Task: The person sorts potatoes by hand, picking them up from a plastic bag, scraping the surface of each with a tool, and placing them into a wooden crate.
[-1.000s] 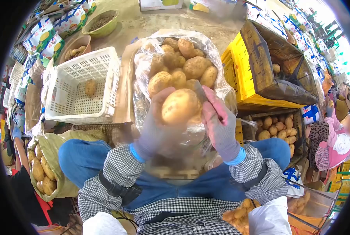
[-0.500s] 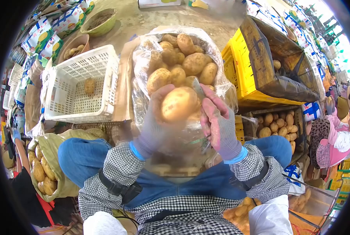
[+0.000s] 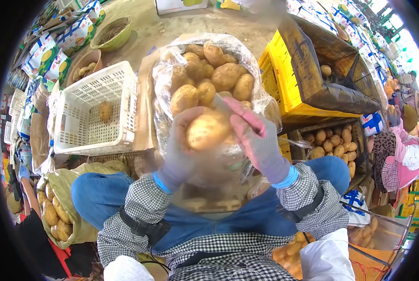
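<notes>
My left hand (image 3: 181, 150), in a grey and pink glove, is wrapped round a large pale potato (image 3: 208, 129). My right hand (image 3: 257, 136), in a matching glove, pinches a small knife (image 3: 222, 104), whose blade lies at the potato's upper right edge. Just beyond my hands stands a box lined with clear plastic (image 3: 262, 96), heaped with several potatoes (image 3: 226, 76). The lower part of the view below the held potato is blurred.
On the left is a white crate (image 3: 66, 129) with one potato (image 3: 105, 111). A yellow crate (image 3: 289, 79) bears a dark-lined one (image 3: 307, 75). A potato sack (image 3: 85, 201) lies at left, a crate of potatoes (image 3: 333, 145) at right. Co-workers (image 3: 399, 157) are at both sides.
Both hands and the potato have shifted slightly left and down in view. The knife blade has tilted further over the potato's top. The surroundings have shifted slightly with the camera.
</notes>
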Demonstrator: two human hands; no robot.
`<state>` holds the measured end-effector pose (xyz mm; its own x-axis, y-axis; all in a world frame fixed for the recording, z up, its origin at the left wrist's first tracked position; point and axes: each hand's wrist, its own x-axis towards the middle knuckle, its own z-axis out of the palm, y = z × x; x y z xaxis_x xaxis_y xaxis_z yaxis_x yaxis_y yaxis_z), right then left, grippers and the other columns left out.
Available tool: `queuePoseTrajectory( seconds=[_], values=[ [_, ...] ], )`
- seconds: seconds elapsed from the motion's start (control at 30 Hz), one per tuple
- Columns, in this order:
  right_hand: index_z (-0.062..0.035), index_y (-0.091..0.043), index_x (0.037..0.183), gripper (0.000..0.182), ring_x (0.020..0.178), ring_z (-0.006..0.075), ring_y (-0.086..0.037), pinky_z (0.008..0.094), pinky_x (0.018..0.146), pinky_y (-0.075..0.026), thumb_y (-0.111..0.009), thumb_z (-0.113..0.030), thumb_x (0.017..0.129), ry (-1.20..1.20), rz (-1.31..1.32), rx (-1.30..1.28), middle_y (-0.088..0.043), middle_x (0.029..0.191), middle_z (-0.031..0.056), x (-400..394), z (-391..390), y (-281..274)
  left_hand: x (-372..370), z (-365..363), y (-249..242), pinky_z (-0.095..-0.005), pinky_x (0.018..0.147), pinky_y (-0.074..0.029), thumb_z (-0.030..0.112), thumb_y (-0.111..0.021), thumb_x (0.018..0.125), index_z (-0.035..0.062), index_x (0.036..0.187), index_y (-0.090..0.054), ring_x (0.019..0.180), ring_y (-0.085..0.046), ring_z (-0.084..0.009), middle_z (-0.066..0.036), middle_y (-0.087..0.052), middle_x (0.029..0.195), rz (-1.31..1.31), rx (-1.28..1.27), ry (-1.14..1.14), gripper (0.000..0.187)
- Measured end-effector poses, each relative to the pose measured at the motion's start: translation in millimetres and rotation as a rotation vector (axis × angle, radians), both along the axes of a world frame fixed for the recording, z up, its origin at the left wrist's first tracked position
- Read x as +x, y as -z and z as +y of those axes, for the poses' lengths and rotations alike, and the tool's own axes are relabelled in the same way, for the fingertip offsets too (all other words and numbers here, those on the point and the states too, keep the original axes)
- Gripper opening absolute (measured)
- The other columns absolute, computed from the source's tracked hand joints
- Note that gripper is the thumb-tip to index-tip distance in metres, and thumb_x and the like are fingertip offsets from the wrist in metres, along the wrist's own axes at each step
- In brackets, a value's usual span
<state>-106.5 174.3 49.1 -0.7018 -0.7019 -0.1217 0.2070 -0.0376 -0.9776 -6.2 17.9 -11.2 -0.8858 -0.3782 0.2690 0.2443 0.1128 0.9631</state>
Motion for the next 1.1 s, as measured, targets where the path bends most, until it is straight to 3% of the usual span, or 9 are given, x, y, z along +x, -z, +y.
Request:
queuePoseTrajectory(
  seconds=[0.3,0.43,0.57,0.67,0.73,0.87,0.93,1.03,1.1],
  values=[
    [-0.0021,-0.050,0.139,0.044,0.069,-0.0002,-0.037,0.0141,0.061,-0.033,-0.056,-0.009,0.097,-0.022,0.115,-0.037,-0.057,0.103,-0.0072,2.6,-1.4,16.2,6.7,0.7,3.4,-0.0312,0.101,-0.047,-0.013,-0.068,0.066,0.0026,0.133,-0.038,0.118,-0.053,-0.0193,-0.011,-0.049,0.126,-0.028,0.014,-0.027,0.075],
    [-0.0014,-0.053,0.135,0.042,0.120,0.0172,-0.054,0.0309,0.103,-0.041,-0.056,-0.021,0.098,-0.212,0.319,-0.129,-0.060,0.130,0.0117,2.4,0.9,13.1,5.6,-7.1,7.6,-0.0312,0.101,-0.046,-0.013,-0.067,0.065,0.0025,0.135,-0.037,0.119,-0.052,-0.0196,-0.011,-0.049,0.126,0.010,-0.107,-0.012,0.077],
    [-0.0024,-0.054,0.134,0.039,0.111,0.0140,-0.058,0.0269,0.093,-0.045,-0.056,-0.013,0.097,-0.080,0.247,-0.014,-0.063,0.126,0.0103,5.6,-0.1,13.6,6.5,-7.8,6.3,-0.0323,0.102,-0.045,-0.013,-0.064,0.066,0.0021,0.138,-0.036,0.120,-0.051,-0.0195,-0.011,-0.047,0.127,-0.087,-0.088,-0.008,0.078],
    [-0.0012,-0.053,0.136,0.039,0.096,0.0075,-0.060,0.0214,0.077,-0.048,-0.053,-0.003,0.097,0.013,0.585,0.066,-0.066,0.120,0.0062,-2.0,-0.9,19.7,6.6,-10.1,3.4,-0.0326,0.103,-0.045,-0.012,-0.064,0.066,0.0020,0.137,-0.039,0.120,-0.051,-0.0206,-0.012,-0.046,0.127,-0.136,-0.213,-0.041,0.077],
    [-0.0007,-0.053,0.135,0.038,0.098,0.0099,-0.062,0.0248,0.076,-0.051,-0.052,-0.003,0.097,0.046,0.850,0.038,-0.066,0.120,0.0079,-1.3,-3.0,26.1,8.1,-11.1,-3.6,-0.0329,0.103,-0.045,-0.011,-0.064,0.066,0.0018,0.136,-0.041,0.120,-0.050,-0.0216,-0.012,-0.046,0.126,-0.135,-0.352,-0.077,0.075],
    [-0.0097,-0.061,0.129,0.036,0.094,0.0145,-0.066,0.0256,0.079,-0.053,-0.060,-0.009,0.093,-0.006,0.812,0.139,-0.068,0.118,0.0103,13.5,-1.9,19.4,9.8,-11.0,-17.3,-0.0334,0.103,-0.044,-0.006,-0.070,0.066,0.0014,0.135,-0.046,0.119,-0.050,-0.0239,-0.013,-0.046,0.124,-0.179,-0.564,-0.138,0.073],
    [-0.0119,-0.061,0.130,0.038,0.082,0.0122,-0.065,0.0250,0.072,-0.052,-0.061,-0.007,0.092,-0.195,0.947,0.329,-0.069,0.115,0.0093,24.1,4.0,14.2,10.0,-10.5,-17.0,-0.0338,0.103,-0.044,-0.004,-0.073,0.066,0.0024,0.137,-0.045,0.120,-0.051,-0.0244,-0.012,-0.048,0.126,-0.210,-0.480,-0.109,0.076],
    [-0.0100,-0.055,0.136,0.056,0.086,0.0134,-0.067,0.0295,0.064,-0.053,-0.050,0.008,0.083,-0.201,0.999,0.199,-0.065,0.122,0.0108,21.0,0.7,28.3,9.0,-13.7,-7.6,-0.0339,0.101,-0.045,-0.002,-0.077,0.065,0.0031,0.139,-0.043,0.119,-0.052,-0.0246,-0.012,-0.050,0.129,-0.246,-0.305,-0.052,0.082],
    [-0.0134,-0.056,0.135,0.048,0.081,0.0144,-0.066,0.0296,0.057,-0.051,-0.053,-0.002,0.088,0.045,0.732,0.112,-0.065,0.121,0.0087,-1.2,-4.1,37.1,9.9,-9.3,-18.2,-0.0342,0.097,-0.049,0.001,-0.075,0.071,0.0027,0.141,-0.041,0.115,-0.058,-0.0238,-0.013,-0.054,0.131,-0.336,-0.039,0.040,0.078]
  ],
)
